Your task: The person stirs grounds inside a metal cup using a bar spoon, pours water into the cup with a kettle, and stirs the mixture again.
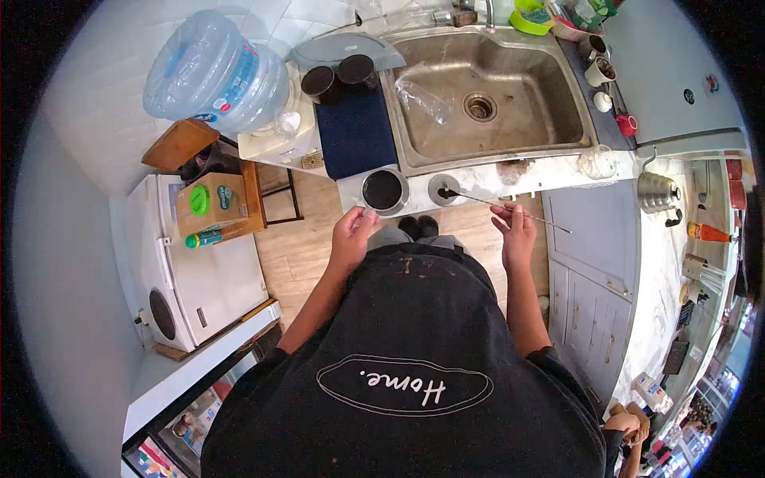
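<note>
A round metal cup (383,191) with dark contents sits at the counter edge. My left hand (353,231) is at its near rim, fingers closed by its handle. To the right, my right hand (516,229) pinches a long thin metal spoon (496,202). The spoon's dark tip lies over a small round grey container (444,190) beside the cup. A dark blue mat (355,131) lies just beyond the cup, with two dark round containers (358,72) at its far end.
Beyond the counter edge is a metal sink (510,88) with a clear plastic bag (422,99) in it. A large water bottle (215,76) stands at the left. A metal kettle (658,193) is at the right. Another person's hands (628,422) show at lower right.
</note>
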`<action>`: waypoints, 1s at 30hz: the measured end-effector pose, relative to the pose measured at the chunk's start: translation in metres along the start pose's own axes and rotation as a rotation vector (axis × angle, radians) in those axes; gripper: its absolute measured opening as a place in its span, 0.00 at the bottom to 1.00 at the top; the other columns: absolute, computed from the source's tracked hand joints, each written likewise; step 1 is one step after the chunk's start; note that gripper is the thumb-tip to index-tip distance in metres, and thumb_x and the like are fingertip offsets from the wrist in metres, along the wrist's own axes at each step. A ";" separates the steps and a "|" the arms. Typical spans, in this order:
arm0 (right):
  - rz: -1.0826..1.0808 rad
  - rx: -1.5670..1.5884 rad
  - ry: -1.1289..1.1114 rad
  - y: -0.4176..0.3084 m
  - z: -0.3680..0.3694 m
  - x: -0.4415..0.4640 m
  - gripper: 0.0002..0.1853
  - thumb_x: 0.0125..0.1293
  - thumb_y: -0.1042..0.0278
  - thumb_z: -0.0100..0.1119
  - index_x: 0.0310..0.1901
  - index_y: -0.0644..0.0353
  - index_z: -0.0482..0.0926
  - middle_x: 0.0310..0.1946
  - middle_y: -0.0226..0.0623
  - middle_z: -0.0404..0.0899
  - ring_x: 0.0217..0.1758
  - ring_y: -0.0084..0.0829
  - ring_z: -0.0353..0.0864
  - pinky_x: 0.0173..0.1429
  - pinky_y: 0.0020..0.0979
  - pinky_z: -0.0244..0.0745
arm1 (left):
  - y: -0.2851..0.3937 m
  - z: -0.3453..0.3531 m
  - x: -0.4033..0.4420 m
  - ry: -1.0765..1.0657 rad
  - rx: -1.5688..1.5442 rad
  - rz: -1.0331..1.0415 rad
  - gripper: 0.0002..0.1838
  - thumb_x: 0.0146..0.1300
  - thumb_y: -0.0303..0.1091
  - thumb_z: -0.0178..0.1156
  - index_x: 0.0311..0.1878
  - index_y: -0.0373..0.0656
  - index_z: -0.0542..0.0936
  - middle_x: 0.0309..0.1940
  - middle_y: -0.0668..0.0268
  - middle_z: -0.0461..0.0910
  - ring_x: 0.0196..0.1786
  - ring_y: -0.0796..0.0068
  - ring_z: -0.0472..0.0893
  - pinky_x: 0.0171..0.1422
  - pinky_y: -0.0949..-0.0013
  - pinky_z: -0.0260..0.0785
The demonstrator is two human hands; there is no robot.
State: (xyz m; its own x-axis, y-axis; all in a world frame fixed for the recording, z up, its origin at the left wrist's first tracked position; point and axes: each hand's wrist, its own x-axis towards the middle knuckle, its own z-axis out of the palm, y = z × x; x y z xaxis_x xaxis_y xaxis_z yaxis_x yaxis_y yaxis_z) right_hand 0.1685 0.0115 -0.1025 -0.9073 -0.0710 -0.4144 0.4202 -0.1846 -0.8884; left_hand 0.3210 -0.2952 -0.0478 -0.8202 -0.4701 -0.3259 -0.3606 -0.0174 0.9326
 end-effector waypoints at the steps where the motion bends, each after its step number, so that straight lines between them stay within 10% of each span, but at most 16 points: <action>1: -0.001 0.007 0.007 0.001 -0.001 0.000 0.17 0.83 0.57 0.44 0.51 0.64 0.75 0.45 0.48 0.86 0.53 0.38 0.87 0.56 0.39 0.83 | -0.004 -0.001 0.001 -0.004 0.014 0.011 0.13 0.77 0.39 0.57 0.45 0.38 0.81 0.40 0.65 0.86 0.44 0.78 0.82 0.51 0.72 0.70; 22: -0.225 0.121 0.051 -0.063 0.022 -0.018 0.16 0.83 0.59 0.45 0.49 0.65 0.75 0.41 0.49 0.87 0.49 0.41 0.88 0.59 0.39 0.81 | -0.008 -0.005 0.003 0.008 -0.005 0.093 0.12 0.77 0.38 0.55 0.44 0.39 0.81 0.40 0.65 0.86 0.44 0.77 0.81 0.51 0.70 0.69; 30: -0.499 -0.312 -0.197 -0.108 0.091 -0.063 0.16 0.81 0.69 0.46 0.43 0.70 0.82 0.41 0.46 0.88 0.48 0.33 0.88 0.59 0.33 0.77 | -0.009 -0.013 0.011 -0.044 0.013 0.042 0.12 0.76 0.36 0.56 0.45 0.37 0.81 0.41 0.63 0.86 0.46 0.75 0.82 0.57 0.68 0.71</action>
State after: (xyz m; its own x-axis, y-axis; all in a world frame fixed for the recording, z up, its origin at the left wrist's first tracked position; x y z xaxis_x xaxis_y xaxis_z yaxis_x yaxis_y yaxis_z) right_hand 0.1796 -0.0538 0.0373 -0.9684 -0.2351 0.0833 -0.0979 0.0511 -0.9939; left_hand 0.3216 -0.3120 -0.0578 -0.8536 -0.4305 -0.2935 -0.3309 0.0128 0.9436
